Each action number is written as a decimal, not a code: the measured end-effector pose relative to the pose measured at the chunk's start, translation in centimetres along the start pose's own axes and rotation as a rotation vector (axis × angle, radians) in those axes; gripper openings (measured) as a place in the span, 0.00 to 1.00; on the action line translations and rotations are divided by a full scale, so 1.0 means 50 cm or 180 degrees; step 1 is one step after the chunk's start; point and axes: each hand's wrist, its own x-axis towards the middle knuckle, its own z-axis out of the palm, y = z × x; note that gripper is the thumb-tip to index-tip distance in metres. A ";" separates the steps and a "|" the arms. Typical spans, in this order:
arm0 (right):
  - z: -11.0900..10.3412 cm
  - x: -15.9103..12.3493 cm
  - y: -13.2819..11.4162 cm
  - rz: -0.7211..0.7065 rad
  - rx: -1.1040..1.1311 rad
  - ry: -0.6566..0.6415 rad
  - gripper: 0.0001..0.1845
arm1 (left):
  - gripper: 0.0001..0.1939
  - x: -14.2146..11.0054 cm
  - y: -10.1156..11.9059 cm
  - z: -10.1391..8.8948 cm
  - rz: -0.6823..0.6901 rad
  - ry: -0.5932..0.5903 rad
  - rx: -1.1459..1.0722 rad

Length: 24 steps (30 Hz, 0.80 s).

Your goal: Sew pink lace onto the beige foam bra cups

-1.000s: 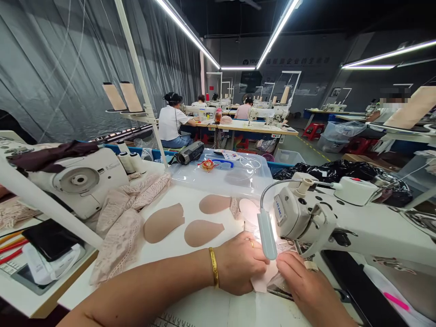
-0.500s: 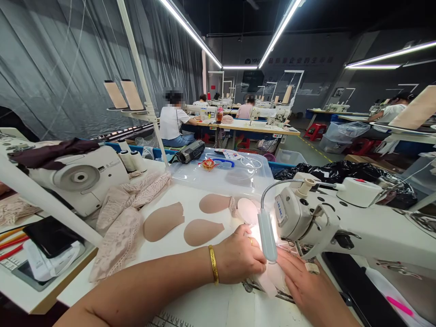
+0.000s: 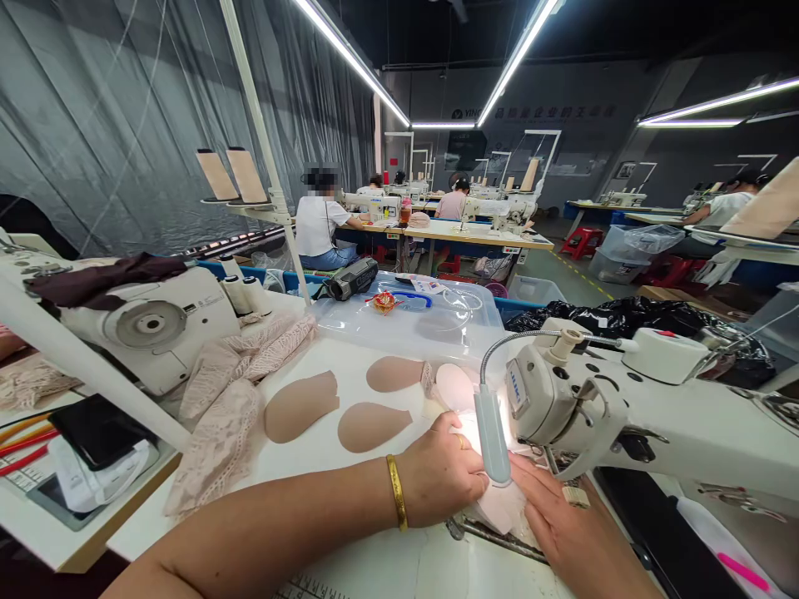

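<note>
My left hand [image 3: 440, 470], a gold bangle at its wrist, has its fingers curled and pinched on a pale pink fabric piece [image 3: 499, 505] beside the needle area. On the far side of that fabric my right hand [image 3: 553, 507] lies flat, fingers stretched out and pressing its edge. A JUKI sewing machine [image 3: 580, 399] stands over the fabric, and its grey lamp [image 3: 493, 437] hides the needle and some fingertips. Beyond my left hand lie a beige teardrop-shaped piece [image 3: 373, 426], two more like it, and a pale pink rounded piece [image 3: 454, 387].
Lace fabric [image 3: 215, 424] is heaped at left beside a thread-stand pole [image 3: 262, 141]. A clear plastic lid [image 3: 349, 320] bears a dark device [image 3: 354, 279] and small items. Another machine [image 3: 150, 324] stands left. Co-workers sit at tables further off.
The pale pink fabric has turned and spread slightly between my hands at the machine. Both hands keep nearly the same place; the whole view has shifted a little.
</note>
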 end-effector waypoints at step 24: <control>-0.010 0.005 -0.025 0.0001 -0.0052 0.0373 0.33 | 0.08 0.006 0.011 -0.003 -0.0051 -0.0076 0.0207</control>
